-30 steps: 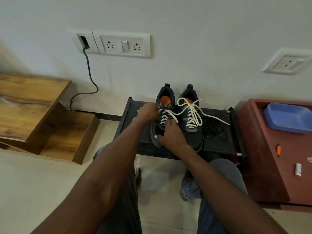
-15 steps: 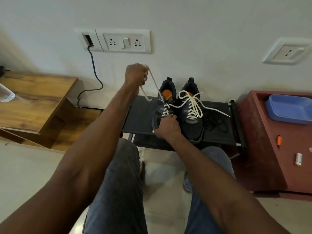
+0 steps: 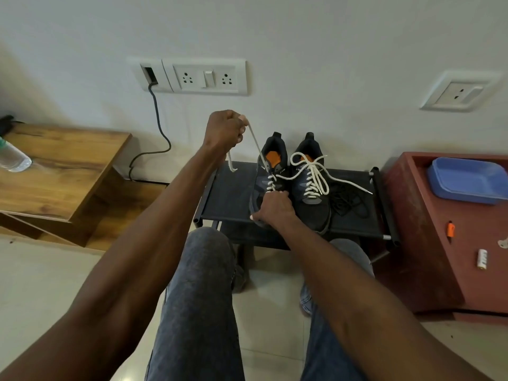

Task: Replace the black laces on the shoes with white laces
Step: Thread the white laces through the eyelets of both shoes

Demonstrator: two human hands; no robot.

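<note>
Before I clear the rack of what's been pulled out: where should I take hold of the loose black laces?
Pinch the black laces in the middle of the tangled heap, coming down from above and from the right. They lie slack on the rack beside the right shoe, whose white lace tail trails across the pile's far side, so stay on the near side of it.

Bottle (image 3: pixel 12 158) cut by left edge

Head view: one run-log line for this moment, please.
left hand: pulling white lace up | right hand: holding left shoe down | right shoe: white-laced | black laces: on rack
</note>
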